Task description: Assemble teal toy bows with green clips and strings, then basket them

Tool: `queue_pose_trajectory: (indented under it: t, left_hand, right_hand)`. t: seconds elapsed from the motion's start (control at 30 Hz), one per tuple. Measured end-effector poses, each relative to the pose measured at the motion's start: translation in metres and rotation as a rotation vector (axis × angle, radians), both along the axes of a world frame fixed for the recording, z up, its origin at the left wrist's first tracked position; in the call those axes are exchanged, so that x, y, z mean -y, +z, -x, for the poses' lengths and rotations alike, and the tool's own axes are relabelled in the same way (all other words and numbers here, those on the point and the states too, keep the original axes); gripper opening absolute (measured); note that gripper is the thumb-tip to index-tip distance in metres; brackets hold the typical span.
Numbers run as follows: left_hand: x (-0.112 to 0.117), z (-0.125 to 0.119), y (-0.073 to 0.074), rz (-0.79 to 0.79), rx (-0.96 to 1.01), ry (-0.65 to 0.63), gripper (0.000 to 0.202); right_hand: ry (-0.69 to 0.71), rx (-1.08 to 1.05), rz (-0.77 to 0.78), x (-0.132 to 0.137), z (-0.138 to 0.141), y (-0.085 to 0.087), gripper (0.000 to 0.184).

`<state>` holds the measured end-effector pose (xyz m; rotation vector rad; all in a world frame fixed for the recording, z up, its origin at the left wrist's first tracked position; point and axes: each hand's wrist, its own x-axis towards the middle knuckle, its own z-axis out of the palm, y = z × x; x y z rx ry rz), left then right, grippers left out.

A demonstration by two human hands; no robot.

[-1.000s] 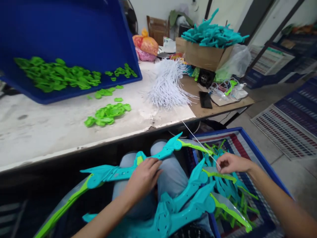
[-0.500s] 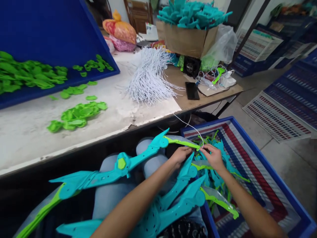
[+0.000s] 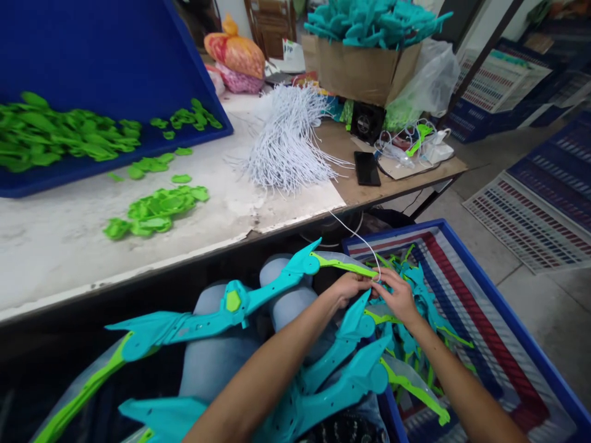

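A turquoise toy bow with bright green end limbs lies across my lap. Pinched at the tip of its right-hand green limb are the fingers of my left hand. My right hand is closed at the same tip, holding a thin white cord that curves up toward the table edge. The fingertips of both hands nearly meet, and they partly hide where cord and limb come together. More turquoise bows with green limbs rest on my lap, below my forearms.
A blue-rimmed crate with turquoise and green parts stands at my right. On the table lie a bundle of white cords, green pieces and a phone. Behind are a full cardboard box and a blue tray.
The whole view has shifted slightly, so things appear farther right. My left fingers have come closer to the limb tip and to my right fingers. The cord remains in my right hand.
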<state>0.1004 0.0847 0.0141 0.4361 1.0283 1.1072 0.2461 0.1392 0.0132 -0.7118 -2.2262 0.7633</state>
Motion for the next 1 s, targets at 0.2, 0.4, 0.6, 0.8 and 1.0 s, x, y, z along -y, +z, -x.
queue_pose_trajectory:
  t: [0.2,0.4,0.6,0.8,1.0]
  left_hand:
    - [0.028,0.026,0.019,0.023,-0.278,0.168,0.025]
    - [0.145,0.142,0.122,-0.041,-0.198,0.653,0.018]
    - [0.259,0.174,0.182,-0.013,-0.387,1.325,0.017]
    - [0.270,0.133,0.153,0.089,-0.329,1.172,0.033]
    - [0.260,0.118,0.148,-0.069,-0.148,1.066,0.037]
  right_hand:
    - [-0.112,0.056,0.104,-0.003,0.001,-0.002,0.033]
    - [-0.189,0.125,0.143,-0.012,-0.001,-0.011,0.059]
    - [-0.165,0.229,0.004,-0.032,0.004,0.002,0.053]
    - [0.080,0.057,-0.462,0.013,0.099,0.058,0.029]
    - [0.856,0.219,-0.626,0.154,0.223,0.042,0.033]
